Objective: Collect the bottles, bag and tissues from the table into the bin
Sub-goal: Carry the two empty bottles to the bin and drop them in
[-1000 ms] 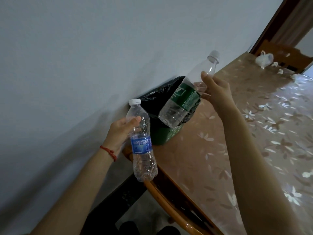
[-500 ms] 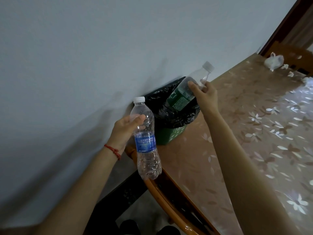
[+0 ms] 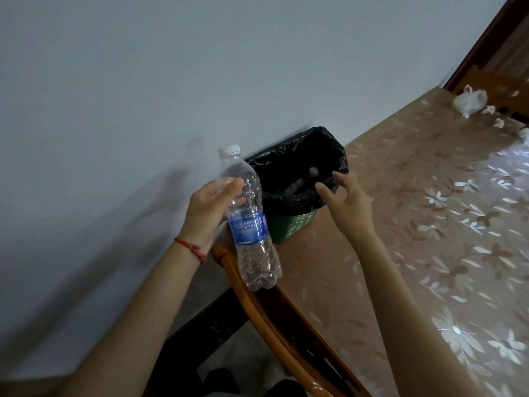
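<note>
In my left hand (image 3: 210, 209) I hold a clear plastic bottle (image 3: 248, 222), upright, white cap on top, blue label round its middle. Beside it the green bin (image 3: 289, 227) with a black liner (image 3: 300, 161) stands on the table by the wall; a blurred bottle (image 3: 300, 183) lies inside. Far off on the table lie a white bag (image 3: 469, 103) and crumpled tissues (image 3: 499, 122).

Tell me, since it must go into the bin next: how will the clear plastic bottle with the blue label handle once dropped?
The clear plastic bottle with the blue label looks empty, so probably light. Its thin ribbed walls would likely dent and spring back, not break. The left hand grips its upper part; being round, it may roll or bounce inside the black-lined green bin.
</note>
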